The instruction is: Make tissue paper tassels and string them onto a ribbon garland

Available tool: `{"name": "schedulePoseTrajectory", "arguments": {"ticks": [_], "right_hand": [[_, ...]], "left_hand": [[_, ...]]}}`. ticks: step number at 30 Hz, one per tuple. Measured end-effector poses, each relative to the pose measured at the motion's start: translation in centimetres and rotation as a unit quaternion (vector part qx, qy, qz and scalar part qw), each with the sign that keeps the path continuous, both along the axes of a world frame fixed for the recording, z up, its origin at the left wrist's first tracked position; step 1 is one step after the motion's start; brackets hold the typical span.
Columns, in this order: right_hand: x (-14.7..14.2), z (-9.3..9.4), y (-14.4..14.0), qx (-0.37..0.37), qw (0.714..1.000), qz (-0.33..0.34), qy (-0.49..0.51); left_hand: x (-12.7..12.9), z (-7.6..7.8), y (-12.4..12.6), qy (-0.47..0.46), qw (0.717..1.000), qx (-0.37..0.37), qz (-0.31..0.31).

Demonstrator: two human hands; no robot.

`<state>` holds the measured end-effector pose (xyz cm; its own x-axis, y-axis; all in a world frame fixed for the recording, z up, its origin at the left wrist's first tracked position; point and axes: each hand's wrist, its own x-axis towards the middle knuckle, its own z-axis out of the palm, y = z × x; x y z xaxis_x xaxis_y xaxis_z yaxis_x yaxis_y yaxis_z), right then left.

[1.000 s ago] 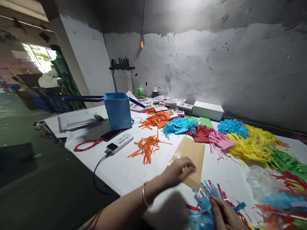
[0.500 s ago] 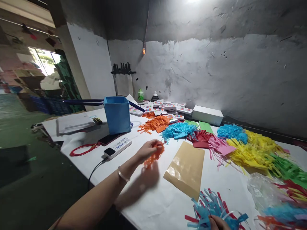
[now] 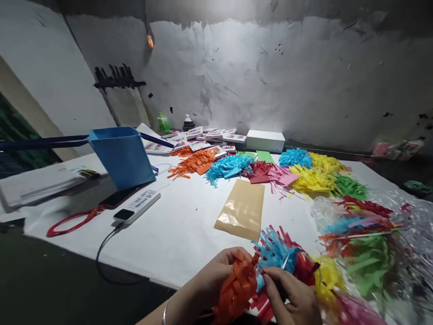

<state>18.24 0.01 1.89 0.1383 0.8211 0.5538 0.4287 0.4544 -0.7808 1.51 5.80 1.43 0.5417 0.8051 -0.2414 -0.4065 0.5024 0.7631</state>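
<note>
At the table's near edge, my left hand [image 3: 216, 275] is closed on an orange paper tassel [image 3: 237, 291], whose fringe hangs down below the fingers. My right hand [image 3: 291, 293] meets it from the right, thumb and finger pinched on a thin dark string [image 3: 261, 267]. Blue and red paper tassels [image 3: 277, 248] bunch up just behind the right hand, and yellow fringe [image 3: 329, 277] lies to its right. The two hands nearly touch. Just beyond them a tan paper envelope [image 3: 241, 210] rests flat.
Piles of orange [image 3: 194, 163], blue [image 3: 230, 167] and yellow fringe [image 3: 314, 178] line the back. A blue box [image 3: 123, 158] stands left, near a white device [image 3: 137, 207] with a cable. Clear plastic bags with coloured tassels [image 3: 368, 253] fill the right. A white box [image 3: 265, 141] sits by the wall.
My left hand has brought the orange tassel right and nearer, to beside my right hand. The view has turned to the right, and the blue and red tassels show more fully.
</note>
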Motion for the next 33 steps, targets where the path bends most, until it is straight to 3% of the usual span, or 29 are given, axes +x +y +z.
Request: {"name": "schedulePoseTrajectory", "arguments": {"ticks": [5,8,10,12,15,18,21,23,24,26,27,30,33], "right_hand": [[0.4,-0.7,-0.5,-0.070,0.996,0.004,0.052],[0.4,-0.7,-0.5,-0.142,0.983,0.058,0.100],[0.5,-0.6,-0.4,-0.146,0.980,0.086,0.102],[0.7,-0.5,-0.3,-0.123,0.986,0.084,0.079],[1.1,-0.6,-0.1,-0.085,0.993,0.073,0.028],[1.2,-0.7,0.0,-0.073,0.991,0.105,-0.047],[1.0,-0.5,0.2,-0.065,0.986,0.123,-0.088],[1.2,-0.4,0.5,-0.061,0.987,0.114,-0.095],[1.5,-0.4,0.7,-0.054,0.987,0.105,-0.110],[2.7,-0.7,1.4,-0.040,0.980,0.065,-0.186],[3.6,-0.9,1.8,-0.036,0.971,0.041,-0.232],[7.0,-1.5,3.4,-0.053,0.941,-0.025,-0.335],[10.3,-1.3,5.2,-0.075,0.917,-0.073,-0.385]], "left_hand": [[0.7,0.5,-0.9,0.056,0.997,0.048,-0.018],[0.5,1.1,-1.2,0.105,0.986,0.126,-0.028],[-0.2,1.7,-1.1,0.161,0.961,0.218,-0.058],[-1.3,2.5,-0.6,0.232,0.910,0.337,-0.063],[-2.5,3.6,-0.2,0.296,0.843,0.449,0.011],[-1.8,3.9,-0.5,0.287,0.832,0.475,0.023],[0.0,3.2,-1.1,0.264,0.826,0.496,0.038],[0.8,2.8,-0.8,0.236,0.849,0.461,0.102],[0.9,2.8,-0.4,0.208,0.875,0.415,0.135],[0.3,3.4,1.1,0.112,0.937,0.264,0.201],[-0.3,4.0,2.0,0.062,0.954,0.186,0.226],[-2.8,6.4,4.7,-0.068,0.959,0.039,0.274],[-5.5,8.7,6.5,-0.154,0.942,0.005,0.298]]}}
